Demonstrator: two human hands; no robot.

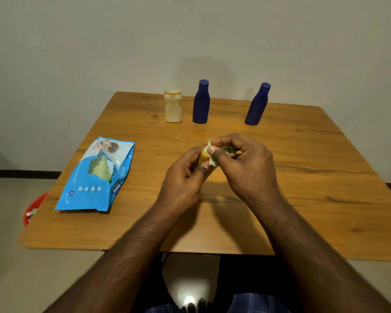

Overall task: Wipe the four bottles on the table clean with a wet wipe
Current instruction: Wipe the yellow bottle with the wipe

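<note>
A small yellow bottle (204, 157) is held above the middle of the wooden table (303, 177); my left hand (185, 175) grips its lower part. My right hand (242, 161) pinches a pale wet wipe (212, 162) against the bottle's top, and most of the bottle is hidden by fingers. At the far edge stand a cream bottle (173, 105) and two dark blue bottles, one in the middle (201, 102) and one to the right (257, 104).
A blue pack of wet wipes (95, 177) lies flat on the table's left side. A red bin (33, 208) with a used wipe sits on the floor beyond the left edge. A plain wall stands behind the table.
</note>
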